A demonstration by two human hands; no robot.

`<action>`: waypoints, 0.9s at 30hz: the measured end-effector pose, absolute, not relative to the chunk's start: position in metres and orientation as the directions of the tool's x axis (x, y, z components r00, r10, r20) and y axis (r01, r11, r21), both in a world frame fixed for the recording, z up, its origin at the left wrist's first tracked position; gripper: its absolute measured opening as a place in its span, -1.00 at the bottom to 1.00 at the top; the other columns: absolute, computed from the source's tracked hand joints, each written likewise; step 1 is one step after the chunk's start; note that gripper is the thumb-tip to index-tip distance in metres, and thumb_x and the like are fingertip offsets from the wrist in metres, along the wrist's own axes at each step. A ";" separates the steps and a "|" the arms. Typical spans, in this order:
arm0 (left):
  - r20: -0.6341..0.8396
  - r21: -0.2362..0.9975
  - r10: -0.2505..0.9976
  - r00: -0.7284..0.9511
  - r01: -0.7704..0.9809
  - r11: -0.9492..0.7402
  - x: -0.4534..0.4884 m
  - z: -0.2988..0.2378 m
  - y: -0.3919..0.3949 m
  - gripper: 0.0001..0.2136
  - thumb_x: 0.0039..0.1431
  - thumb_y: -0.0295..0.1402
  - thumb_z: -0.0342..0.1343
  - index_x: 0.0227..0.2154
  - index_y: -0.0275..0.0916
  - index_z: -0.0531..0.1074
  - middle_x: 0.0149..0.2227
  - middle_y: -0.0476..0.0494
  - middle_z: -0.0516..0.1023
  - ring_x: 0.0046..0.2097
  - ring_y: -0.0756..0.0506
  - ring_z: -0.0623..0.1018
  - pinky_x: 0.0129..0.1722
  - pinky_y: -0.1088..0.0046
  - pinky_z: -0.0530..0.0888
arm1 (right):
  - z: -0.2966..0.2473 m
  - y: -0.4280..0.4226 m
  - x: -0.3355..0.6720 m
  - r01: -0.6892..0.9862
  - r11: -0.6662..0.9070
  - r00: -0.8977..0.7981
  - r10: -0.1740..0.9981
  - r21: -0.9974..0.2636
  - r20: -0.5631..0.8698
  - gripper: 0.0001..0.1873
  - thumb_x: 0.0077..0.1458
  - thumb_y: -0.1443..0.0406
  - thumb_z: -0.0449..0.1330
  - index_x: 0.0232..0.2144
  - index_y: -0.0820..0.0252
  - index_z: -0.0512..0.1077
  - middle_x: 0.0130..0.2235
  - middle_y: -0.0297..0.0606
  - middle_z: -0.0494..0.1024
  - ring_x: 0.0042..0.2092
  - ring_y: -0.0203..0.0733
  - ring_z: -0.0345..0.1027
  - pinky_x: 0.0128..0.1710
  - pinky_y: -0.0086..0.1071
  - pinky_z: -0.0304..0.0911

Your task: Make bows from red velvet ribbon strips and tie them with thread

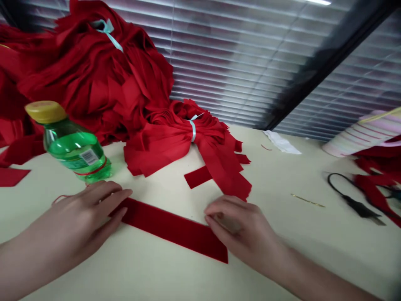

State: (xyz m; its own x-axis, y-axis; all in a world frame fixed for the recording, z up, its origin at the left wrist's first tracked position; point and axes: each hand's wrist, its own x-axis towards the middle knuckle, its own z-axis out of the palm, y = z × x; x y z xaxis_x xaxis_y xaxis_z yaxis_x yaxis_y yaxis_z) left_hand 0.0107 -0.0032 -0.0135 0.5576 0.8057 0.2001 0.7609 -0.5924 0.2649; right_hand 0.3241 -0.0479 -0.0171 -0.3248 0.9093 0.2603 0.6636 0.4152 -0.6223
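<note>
A dark red velvet strip (171,228) lies flat on the cream table (282,234) in front of me. My left hand (84,219) rests on its left end, fingers stretched out flat on the cloth. Over the strip's right end, my right hand (239,234) is curled, fingertips pressing on the cloth's edge. A tied bundle of red strips (191,140) lies just behind, with one loose strip (198,176) beside it.
A green bottle with a yellow cap (73,146) stands by my left hand. A big heap of red cloth (81,75) fills the back left. Black thread snips (357,202) and more red cloth (377,184) lie at the right, a thin needle (307,201) nearby. Blinds hang behind.
</note>
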 end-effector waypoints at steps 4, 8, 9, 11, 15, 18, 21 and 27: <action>0.113 0.163 0.773 0.624 0.756 -0.634 0.010 -0.018 0.003 -0.69 0.29 -0.24 -0.20 -0.15 -0.24 0.40 -0.14 -0.32 0.43 -0.27 -0.21 0.52 -0.42 0.29 0.45 | -0.009 -0.024 0.270 0.710 0.534 -0.482 0.844 -0.458 0.236 -0.90 0.07 0.38 0.15 -0.34 0.23 0.47 -0.35 -0.24 0.52 -0.27 -0.16 0.38 -0.17 -0.23 0.23; 0.045 0.254 0.805 0.592 0.773 -0.582 0.011 -0.021 0.005 -0.73 0.29 -0.27 -0.21 -0.21 -0.23 0.37 -0.20 -0.22 0.41 -0.27 -0.16 0.48 -0.35 0.28 0.43 | -0.010 -0.006 0.227 0.718 0.564 -0.550 0.819 -0.407 0.165 -0.86 0.08 0.28 0.19 -0.31 0.24 0.49 -0.31 -0.25 0.52 -0.24 -0.14 0.38 -0.07 -0.16 0.14; 0.024 0.281 0.813 0.582 0.776 -0.564 0.011 -0.022 0.005 -0.74 0.30 -0.27 -0.21 -0.23 -0.23 0.36 -0.22 -0.20 0.39 -0.27 -0.15 0.47 -0.33 0.27 0.43 | -0.011 -0.003 0.220 0.715 0.571 -0.563 0.812 -0.403 0.152 -0.85 0.08 0.26 0.19 -0.31 0.23 0.49 -0.31 -0.25 0.51 -0.24 -0.15 0.37 -0.07 -0.16 0.13; 0.006 0.339 0.826 0.564 0.776 -0.532 0.011 -0.026 0.003 -0.76 0.31 -0.28 -0.21 -0.28 -0.24 0.33 -0.25 -0.17 0.36 -0.27 -0.13 0.44 -0.30 0.27 0.41 | -0.013 0.002 0.211 0.700 0.586 -0.588 0.798 -0.407 0.137 -0.85 0.09 0.25 0.19 -0.32 0.21 0.49 -0.30 -0.26 0.50 -0.24 -0.16 0.36 -0.08 -0.19 0.13; 0.021 0.402 0.829 0.559 0.754 -0.518 0.011 -0.029 0.001 -0.78 0.31 -0.31 -0.20 -0.32 -0.27 0.31 -0.26 -0.16 0.33 -0.24 -0.14 0.42 -0.28 0.26 0.40 | -0.018 0.007 0.203 0.669 0.592 -0.596 0.788 -0.450 0.153 -0.88 0.09 0.31 0.18 -0.30 0.20 0.49 -0.29 -0.27 0.48 -0.27 -0.21 0.34 -0.12 -0.23 0.14; 0.037 0.416 0.823 0.567 0.740 -0.529 0.012 -0.027 -0.001 -0.79 0.31 -0.36 -0.20 -0.33 -0.27 0.32 -0.27 -0.16 0.33 -0.24 -0.14 0.41 -0.28 0.26 0.39 | -0.024 0.006 0.202 0.641 0.591 -0.575 0.793 -0.490 0.203 -0.90 0.08 0.32 0.18 -0.33 0.20 0.48 -0.32 -0.29 0.48 -0.28 -0.23 0.33 -0.13 -0.24 0.13; 0.022 0.417 0.833 0.552 0.753 -0.510 0.011 -0.025 -0.003 -0.81 0.28 -0.40 -0.17 -0.38 -0.25 0.31 -0.31 -0.12 0.35 -0.30 -0.12 0.40 -0.34 0.32 0.35 | -0.029 0.004 0.201 0.604 0.600 -0.548 0.790 -0.525 0.273 -0.92 0.08 0.32 0.18 -0.36 0.20 0.47 -0.32 -0.31 0.49 -0.28 -0.24 0.32 -0.14 -0.25 0.14; -0.063 0.783 0.895 0.441 0.579 -0.229 0.012 -0.018 0.000 -0.86 0.25 -0.25 -0.07 -0.35 -0.16 0.29 -0.44 0.02 0.38 -0.42 -0.02 0.39 -0.46 0.49 0.31 | -0.028 0.004 0.202 0.481 0.497 -0.450 0.847 -0.722 0.284 -0.90 0.02 0.40 0.19 -0.34 0.17 0.39 -0.37 -0.37 0.47 -0.29 -0.26 0.33 -0.20 -0.32 0.21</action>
